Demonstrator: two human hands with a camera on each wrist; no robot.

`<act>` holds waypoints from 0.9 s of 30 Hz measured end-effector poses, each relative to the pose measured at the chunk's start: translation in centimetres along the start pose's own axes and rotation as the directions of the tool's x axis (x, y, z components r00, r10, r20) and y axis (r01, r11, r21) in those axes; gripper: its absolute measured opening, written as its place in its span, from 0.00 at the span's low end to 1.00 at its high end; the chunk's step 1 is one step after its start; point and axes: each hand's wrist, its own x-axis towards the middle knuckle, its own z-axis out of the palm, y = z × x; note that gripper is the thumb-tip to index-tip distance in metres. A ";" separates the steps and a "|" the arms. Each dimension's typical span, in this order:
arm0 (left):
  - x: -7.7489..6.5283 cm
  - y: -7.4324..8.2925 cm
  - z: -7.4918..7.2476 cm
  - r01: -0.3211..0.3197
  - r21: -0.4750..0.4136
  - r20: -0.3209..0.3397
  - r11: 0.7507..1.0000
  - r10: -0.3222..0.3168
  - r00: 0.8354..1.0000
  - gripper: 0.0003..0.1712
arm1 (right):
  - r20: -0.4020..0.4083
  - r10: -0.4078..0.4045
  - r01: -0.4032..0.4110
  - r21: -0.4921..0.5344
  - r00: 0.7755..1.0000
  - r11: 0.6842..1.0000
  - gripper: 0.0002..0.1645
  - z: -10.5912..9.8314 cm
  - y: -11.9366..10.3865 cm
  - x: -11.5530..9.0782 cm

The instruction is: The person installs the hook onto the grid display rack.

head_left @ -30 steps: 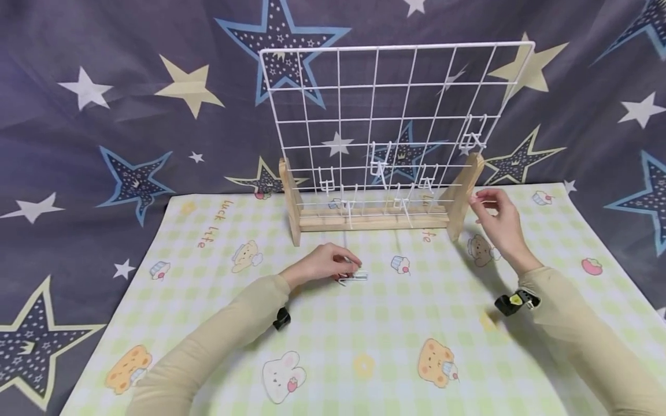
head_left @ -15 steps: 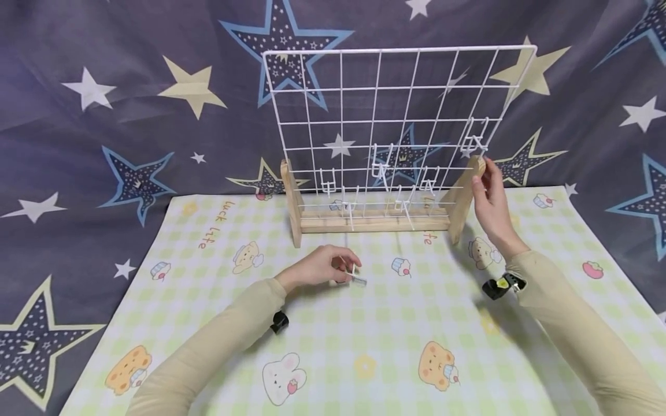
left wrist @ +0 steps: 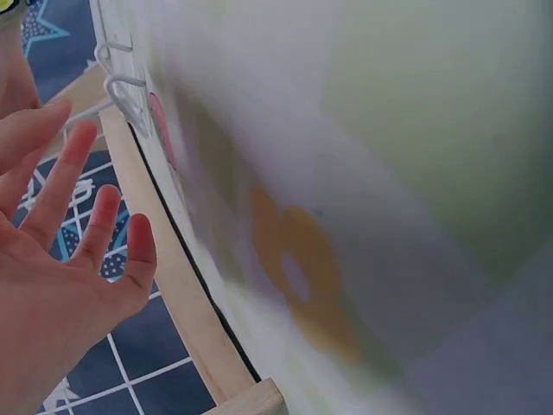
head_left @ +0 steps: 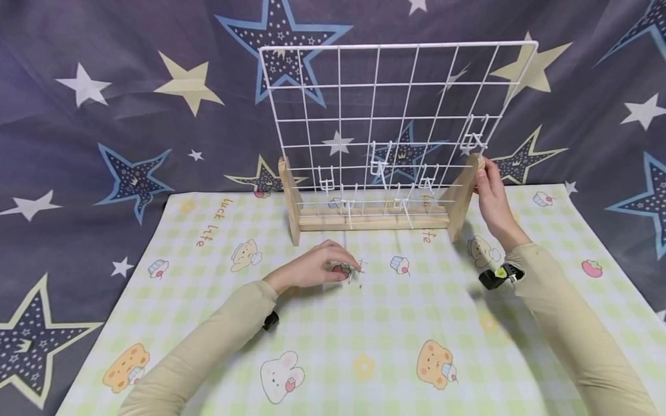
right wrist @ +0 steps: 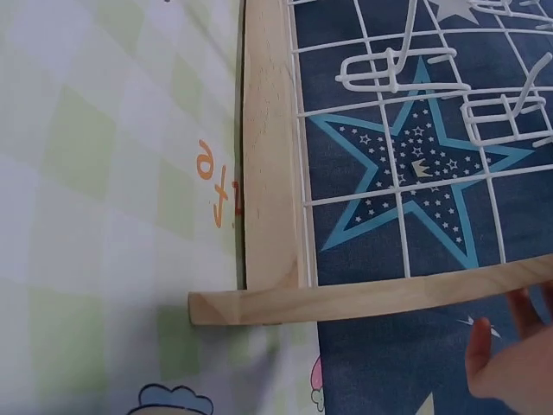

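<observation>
A white wire hook [head_left: 361, 277] stands on the checked tablecloth in front of a white grid rack [head_left: 395, 45]. My left hand [head_left: 316, 269] is over the cloth, its fingertips right at the hook. In the left wrist view that hand's fingers are spread and nearly straight, with the hook [left wrist: 130, 81] just beyond them. At the rack's right end, my right hand [head_left: 496, 211] touches the upper part of the wooden side post [head_left: 465, 199]. The right wrist view has its fingers [right wrist: 524, 313] against the post's outer side, the thumb a little apart from the wood.
Several white wire hooks hang on the grid, one high at the right [head_left: 472, 140] and one near the middle [head_left: 378, 167]. A wooden crossbar [head_left: 374, 223] joins the posts at the bottom. Behind the table hangs a dark star-patterned cloth [head_left: 52, 138].
My right hand has moved up along the outside of the side post. My left fingers have turned the hook and loosened from it, so it stands on the cloth.
</observation>
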 end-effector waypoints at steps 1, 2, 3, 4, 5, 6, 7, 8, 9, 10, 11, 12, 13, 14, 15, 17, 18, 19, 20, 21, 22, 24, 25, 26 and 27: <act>0.1 -0.1 0.0 0.004 -0.006 0.001 1.000 -0.004 1.000 0.18 | 0.001 0.002 -0.002 -0.004 1.000 1.000 0.28 -0.1 0.0 0.0; 0.1 -0.1 -0.1 0.009 -0.010 0.002 1.000 -0.009 1.000 0.17 | 0.003 0.005 -0.005 -0.002 1.000 1.000 0.28 -0.1 0.1 0.1; 0.2 -0.2 -0.1 0.017 -0.016 0.003 1.000 -0.017 1.000 0.17 | 0.007 0.007 -0.007 -0.002 1.000 1.000 0.28 -0.2 0.1 0.1; 0.4 -0.2 -0.2 0.025 -0.018 0.005 1.000 -0.025 1.000 0.17 | 0.011 0.008 -0.008 -0.002 1.000 1.000 0.28 -0.3 0.2 0.1; 0.5 -0.3 -0.3 0.032 -0.022 0.006 0.999 -0.032 0.999 0.17 | 0.017 0.010 -0.010 0.000 1.000 1.000 0.28 -0.4 0.2 0.2; 0.8 -0.4 -0.4 0.030 -0.016 0.009 0.999 -0.030 1.000 0.18 | 0.023 0.011 -0.011 0.005 1.000 1.000 0.28 -0.5 0.2 0.2; 1.0 -0.6 -0.5 0.029 -0.008 0.012 1.000 -0.029 1.000 0.17 | 0.029 0.012 -0.013 0.009 1.000 1.000 0.28 -0.6 0.3 0.2; 1.3 -0.7 -0.5 0.022 -0.003 0.014 1.000 -0.022 1.000 0.17 | 0.036 0.013 -0.013 0.019 0.999 1.000 0.28 -0.7 0.3 0.3; 1.6 -0.8 -0.6 0.009 -0.007 0.018 1.000 -0.009 1.000 0.17 | 0.043 0.013 -0.014 0.023 0.999 1.000 0.29 -0.8 0.3 0.3; 2.0 -0.9 -0.7 -0.002 -0.019 0.026 1.000 0.003 1.000 0.17 | 0.047 0.013 -0.014 0.026 0.999 1.000 0.29 -0.8 0.4 0.3; 2.4 -1.0 -0.7 -0.013 -0.041 0.037 0.999 0.015 0.999 0.18 | 0.053 0.012 -0.014 0.029 0.999 0.999 0.29 -0.9 0.4 0.3; 2.9 -1.0 -0.7 -0.021 -0.063 0.053 0.998 0.024 0.998 0.19 | 0.058 0.010 -0.012 0.028 0.998 1.000 0.29 -1.0 0.4 0.4; 3.3 -1.0 -0.7 -0.023 -0.094 0.073 0.995 0.030 0.997 0.21 | 0.063 0.009 -0.011 0.030 0.998 0.999 0.28 -1.1 0.4 0.4; 3.7 -1.0 -0.6 -0.021 -0.127 0.097 0.992 0.033 0.995 0.22 | 0.068 0.008 -0.010 0.036 0.998 0.999 0.28 -1.2 0.4 0.4; 4.1 -0.9 -0.6 -0.011 -0.159 0.125 0.987 0.031 0.992 0.23 | 0.072 0.007 -0.010 0.035 0.997 0.999 0.28 -1.3 0.4 0.4; 4.8 -0.6 -0.6 0.022 -0.194 0.184 0.981 0.014 0.983 0.24 | 0.083 0.009 -0.013 0.049 0.996 0.999 0.27 -1.4 0.3 0.5; 5.0 -0.5 -0.6 0.036 -0.192 0.212 0.981 0.005 0.977 0.24 | 0.090 0.013 -0.018 0.057 0.996 0.998 0.27 -1.5 0.3 0.5; 5.2 -0.5 -0.5 0.048 -0.184 0.237 0.982 -0.003 0.971 0.24 | 0.097 0.016 -0.022 0.060 0.995 0.998 0.27 -1.5 0.3 0.5; 5.2 -0.5 -0.5 0.056 -0.170 0.256 0.984 -0.011 0.967 0.23 | 0.104 0.021 -0.027 0.060 0.994 0.998 0.27 -1.5 0.3 0.5; 5.2 -0.6 -0.5 0.062 -0.157 0.270 0.986 -0.017 0.963 0.22 | 0.112 0.025 -0.031 0.057 0.993 0.998 0.27 -1.6 0.3 0.5; 5.1 -0.7 -0.5 0.068 -0.145 0.279 0.987 -0.025 0.960 0.21 | 0.118 0.030 -0.037 0.061 0.993 0.997 0.27 -1.7 0.3 0.5; 4.8 -1.0 -0.5 0.078 -0.122 0.287 0.989 -0.040 0.957 0.20 | 0.128 0.038 -0.045 0.049 0.991 0.998 0.28 -1.9 0.2 0.6; 4.6 -1.3 -0.5 0.074 -0.122 0.286 0.990 -0.037 0.958 0.19 | 0.132 0.043 -0.050 0.047 0.990 0.998 0.29 -2.0 0.2 0.6; 4.3 -1.5 -0.5 0.080 -0.130 0.287 0.988 -0.039 0.957 0.18 | 0.135 0.048 -0.056 0.050 0.990 0.997 0.29 -2.1 0.1 0.6; 4.0 -1.6 -0.5 0.086 -0.141 0.288 0.986 -0.042 0.957 0.18 | 0.139 0.053 -0.060 0.053 0.989 0.997 0.30 -2.1 0.1 0.6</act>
